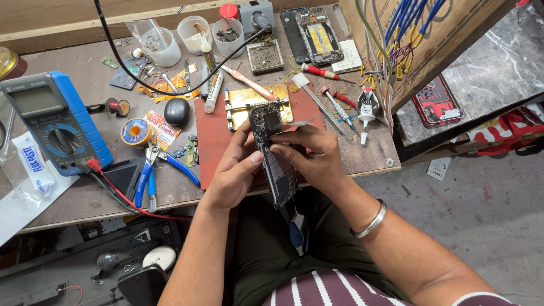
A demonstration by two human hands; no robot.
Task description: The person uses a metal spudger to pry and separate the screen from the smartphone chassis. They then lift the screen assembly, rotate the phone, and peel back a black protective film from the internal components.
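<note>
Phone (273, 156) mid-frame is already opened up, guts showing. Left hand (235, 173) grips its edge, right hand (311, 153) pinches probably tweezers (299, 123); reassembly's left.

We have open room at six o'clock of our hands (272, 164), over the lap, and along the bare front strip of the red mat (218, 150). At twelve o'clock the gold-coloured holder (245, 102) and scattered screwdrivers (323, 72) crowd the bench. At nine o'clock the blue-handled pliers (148, 173) and multimeter (56, 122) block the way; at two o'clock hanging wires (396, 39) close in.
</note>
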